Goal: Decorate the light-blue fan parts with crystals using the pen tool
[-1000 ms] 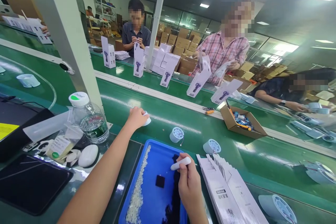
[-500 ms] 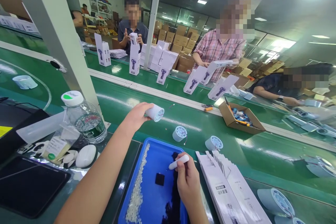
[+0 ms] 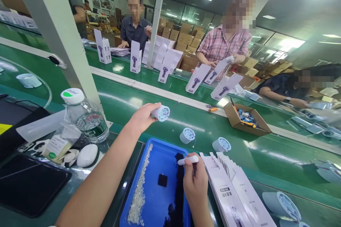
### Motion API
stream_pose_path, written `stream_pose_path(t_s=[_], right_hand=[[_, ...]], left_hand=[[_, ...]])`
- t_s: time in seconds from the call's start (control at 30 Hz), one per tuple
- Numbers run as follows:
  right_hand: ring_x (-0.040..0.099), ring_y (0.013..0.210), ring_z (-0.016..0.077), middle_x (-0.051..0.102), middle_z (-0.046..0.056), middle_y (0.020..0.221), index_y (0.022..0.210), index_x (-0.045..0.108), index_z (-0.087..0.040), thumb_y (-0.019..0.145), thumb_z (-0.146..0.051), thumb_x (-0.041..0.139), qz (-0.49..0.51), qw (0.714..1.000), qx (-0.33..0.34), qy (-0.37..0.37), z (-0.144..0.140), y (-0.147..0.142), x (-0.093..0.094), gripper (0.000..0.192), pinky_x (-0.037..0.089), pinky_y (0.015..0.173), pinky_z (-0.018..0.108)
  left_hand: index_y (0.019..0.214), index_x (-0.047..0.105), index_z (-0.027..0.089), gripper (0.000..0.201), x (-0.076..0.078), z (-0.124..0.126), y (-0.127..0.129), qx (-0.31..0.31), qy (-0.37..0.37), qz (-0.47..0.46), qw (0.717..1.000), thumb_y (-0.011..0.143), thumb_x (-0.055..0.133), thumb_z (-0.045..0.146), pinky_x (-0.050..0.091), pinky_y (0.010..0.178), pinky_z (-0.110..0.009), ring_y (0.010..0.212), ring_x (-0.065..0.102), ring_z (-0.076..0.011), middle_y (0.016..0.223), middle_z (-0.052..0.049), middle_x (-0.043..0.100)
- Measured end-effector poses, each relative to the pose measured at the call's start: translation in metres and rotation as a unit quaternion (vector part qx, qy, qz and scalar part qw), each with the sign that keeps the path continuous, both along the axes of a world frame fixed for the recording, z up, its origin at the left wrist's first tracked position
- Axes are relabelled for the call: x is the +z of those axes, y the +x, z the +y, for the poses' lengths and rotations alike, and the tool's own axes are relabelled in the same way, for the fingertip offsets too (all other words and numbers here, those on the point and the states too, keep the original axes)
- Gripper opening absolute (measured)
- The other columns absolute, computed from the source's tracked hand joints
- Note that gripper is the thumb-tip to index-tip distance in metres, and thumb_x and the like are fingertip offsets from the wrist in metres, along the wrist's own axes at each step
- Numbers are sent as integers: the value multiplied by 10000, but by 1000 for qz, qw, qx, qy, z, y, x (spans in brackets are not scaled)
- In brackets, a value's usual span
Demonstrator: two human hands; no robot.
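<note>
Left hand gripping fan head above belt, right hand clutching white tool over blue tray.

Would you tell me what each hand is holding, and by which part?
The left hand grips a small fan by its rear body. The right hand holds a white pen-like tool near its lower end.

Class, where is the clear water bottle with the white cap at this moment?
In the head view, the water bottle stands at the left, at the foot of the white post, left of the blue tray and behind a white oval case.
</note>
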State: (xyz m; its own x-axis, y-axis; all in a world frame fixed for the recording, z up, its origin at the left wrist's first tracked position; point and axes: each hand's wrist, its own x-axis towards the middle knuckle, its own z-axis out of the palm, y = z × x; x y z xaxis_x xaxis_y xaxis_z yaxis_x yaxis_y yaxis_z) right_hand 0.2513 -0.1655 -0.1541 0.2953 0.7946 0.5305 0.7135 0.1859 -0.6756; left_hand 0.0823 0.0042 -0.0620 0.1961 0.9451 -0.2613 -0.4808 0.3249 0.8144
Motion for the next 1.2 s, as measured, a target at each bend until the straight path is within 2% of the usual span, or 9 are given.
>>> stream_pose_path(t_s=[0.3, 0.43, 0.6, 0.73, 0.77, 0.83, 0.93, 1.03, 1.2], right_hand=[[599, 670, 183, 618, 49, 773, 961, 534, -195, 950, -392, 388, 44, 998, 3, -48, 4, 0, -3, 246, 472, 603, 290], [590, 645, 168, 615, 35, 759, 947, 535, -199, 956, -363, 387, 42, 996, 47, -56, 4, -4, 5, 221, 475, 599, 273], [619, 729, 163, 631, 37, 827, 985, 537, -214, 952, -291, 411, 35, 996, 78, -4, -5, -17, 11, 151, 495, 656, 255], [614, 660, 153, 628, 19, 763, 939, 575, -224, 933, -303, 462, 70, 974, 209, -41, -12, -29, 6, 138, 510, 604, 238], [618, 665, 159, 630, 25, 767, 926, 582, -221, 929, -324, 476, 103, 970, 214, -48, -13, -31, 5, 148, 518, 593, 241], [634, 694, 164, 630, 44, 835, 927, 570, -214, 926, -351, 494, 204, 965, 164, -23, -12, -32, 6, 157, 540, 597, 254], [675, 762, 166, 607, 57, 962, 966, 529, -215, 923, -314, 521, 322, 941, 78, 69, -9, -28, 14, 107, 576, 675, 299], [696, 866, 207, 611, 79, 1034, 974, 538, -203, 909, -296, 544, 341, 934, 50, 95, -5, -21, 23, 114, 587, 744, 352], [693, 925, 230, 674, 121, 1036, 1057, 571, -171, 907, -366, 527, 342, 938, 15, 53, -3, -18, 28, 249, 577, 800, 373]], left_hand=[[746, 587, 126, 196, -7, 0, 6, -4, -15, -1, 1000, 690, 727, 251, 490, 609, -289, 723, 572, -144, 784, -44, 596], [737, 588, 126, 182, -8, 0, 6, -16, -13, -13, 1000, 707, 718, 249, 493, 595, -280, 703, 564, -137, 763, -39, 588], [747, 604, 117, 151, -8, -2, 8, -29, -14, -23, 999, 770, 666, 252, 514, 607, -290, 696, 564, -138, 753, -51, 596], [739, 595, 123, 154, -9, -5, 12, -26, -15, -13, 999, 769, 671, 253, 520, 621, -308, 685, 554, -135, 753, -50, 591], [736, 594, 126, 161, -10, -6, 12, -30, -12, -7, 999, 759, 682, 259, 515, 615, -302, 672, 548, -131, 743, -44, 586], [733, 596, 133, 186, -12, -9, 14, -44, 0, 5, 999, 730, 711, 279, 504, 613, -286, 663, 545, -125, 732, -34, 582], [742, 606, 140, 253, -12, -14, 19, -87, 30, 41, 995, 695, 743, 347, 493, 647, -275, 671, 554, -122, 725, -24, 587], [795, 630, 140, 322, -8, -20, 26, -136, 73, 106, 982, 695, 730, 429, 481, 682, -275, 690, 567, -126, 754, -29, 611], [839, 642, 137, 400, -1, -30, 37, -160, 104, 168, 967, 629, 760, 456, 461, 684, -271, 728, 578, -146, 822, -41, 636]])
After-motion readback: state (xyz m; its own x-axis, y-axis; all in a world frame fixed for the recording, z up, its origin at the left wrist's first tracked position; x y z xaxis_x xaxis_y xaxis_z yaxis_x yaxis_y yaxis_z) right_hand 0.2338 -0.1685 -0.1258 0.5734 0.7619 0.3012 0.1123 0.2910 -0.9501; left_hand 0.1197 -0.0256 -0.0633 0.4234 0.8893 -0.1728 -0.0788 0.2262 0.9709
